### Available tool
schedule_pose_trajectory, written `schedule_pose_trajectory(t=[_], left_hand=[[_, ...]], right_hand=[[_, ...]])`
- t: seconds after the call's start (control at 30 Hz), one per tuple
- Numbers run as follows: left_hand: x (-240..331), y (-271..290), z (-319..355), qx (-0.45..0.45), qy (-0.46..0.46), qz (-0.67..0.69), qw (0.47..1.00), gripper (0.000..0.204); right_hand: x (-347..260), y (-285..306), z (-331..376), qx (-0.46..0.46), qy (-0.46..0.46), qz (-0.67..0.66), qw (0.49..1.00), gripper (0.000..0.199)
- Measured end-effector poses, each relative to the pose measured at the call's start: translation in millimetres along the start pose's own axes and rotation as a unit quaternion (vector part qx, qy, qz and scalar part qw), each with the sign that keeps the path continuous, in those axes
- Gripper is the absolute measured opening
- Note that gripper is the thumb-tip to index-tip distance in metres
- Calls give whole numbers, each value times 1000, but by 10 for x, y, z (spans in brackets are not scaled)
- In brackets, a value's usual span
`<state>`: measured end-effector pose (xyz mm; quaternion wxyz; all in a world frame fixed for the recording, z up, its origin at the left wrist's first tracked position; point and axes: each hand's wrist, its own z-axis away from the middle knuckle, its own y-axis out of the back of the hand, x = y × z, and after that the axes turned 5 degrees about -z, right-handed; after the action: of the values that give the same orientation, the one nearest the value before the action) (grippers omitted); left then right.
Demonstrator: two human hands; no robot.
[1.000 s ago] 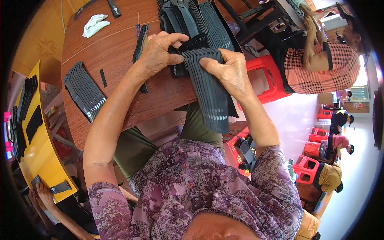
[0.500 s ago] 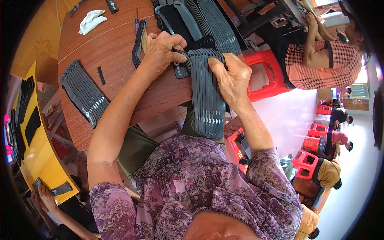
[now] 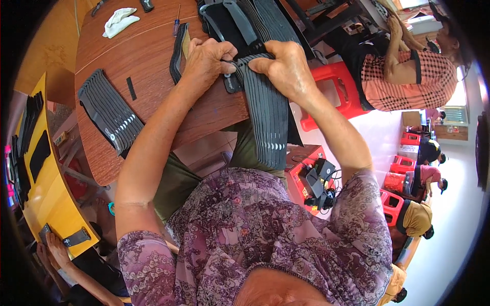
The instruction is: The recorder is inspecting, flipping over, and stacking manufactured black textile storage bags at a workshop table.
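A fanned stack of dark grey fabric straps (image 3: 264, 117) hangs over the table's near edge, its lower end marked by a row of small white shapes. My left hand (image 3: 206, 61) is closed in a pinch at the stack's upper left corner. At the top edge, my right hand (image 3: 283, 69) grips the same stack between thumb and fingers. Beneath the left fingertips lies a dark tab with a pale mark (image 3: 232, 83). The gripped strap ends are partly hidden by my fingers.
Another fanned strap stack (image 3: 109, 112) lies left on the wooden table (image 3: 148, 102), near a short black strip (image 3: 131, 88). Farther back are a screwdriver (image 3: 176, 25), a white cloth (image 3: 120, 22) and more straps (image 3: 273, 23). A red stool (image 3: 332, 92) and a seated person (image 3: 408, 81) are at right.
My right hand has moved up and slightly left, from the stack's side to its top edge. The left hand stays at the corner. A black piece now shows behind the stack's lower right.
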<state>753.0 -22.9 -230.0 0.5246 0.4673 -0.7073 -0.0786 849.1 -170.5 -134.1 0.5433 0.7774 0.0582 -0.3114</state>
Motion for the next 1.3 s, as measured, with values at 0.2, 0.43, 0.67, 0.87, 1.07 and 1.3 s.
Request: schedule_pose_trajectory(t=[0.2,0.43,0.67,0.87,1.07,1.3], left_hand=[[25,-38,0,-24,-21,-27,999,19],[42,-171,-5,7,-50,-29,998,17],[-52,23,-208,-55,-5,-127,990,14],[135,166,-29,-81,-86,-108,987,37],[901,560,254,-44,84,350,932,44],[1113,429,828,-121,169,620,757,106]], right_hand=[[27,-61,328,116,-25,-60,991,18],[45,-112,622,209,57,-23,976,15],[-612,806,883,464,20,-261,846,19],[-165,461,695,266,-15,-503,822,19],[-116,349,585,135,-33,-668,731,22],[-328,152,557,23,-41,-649,760,30]])
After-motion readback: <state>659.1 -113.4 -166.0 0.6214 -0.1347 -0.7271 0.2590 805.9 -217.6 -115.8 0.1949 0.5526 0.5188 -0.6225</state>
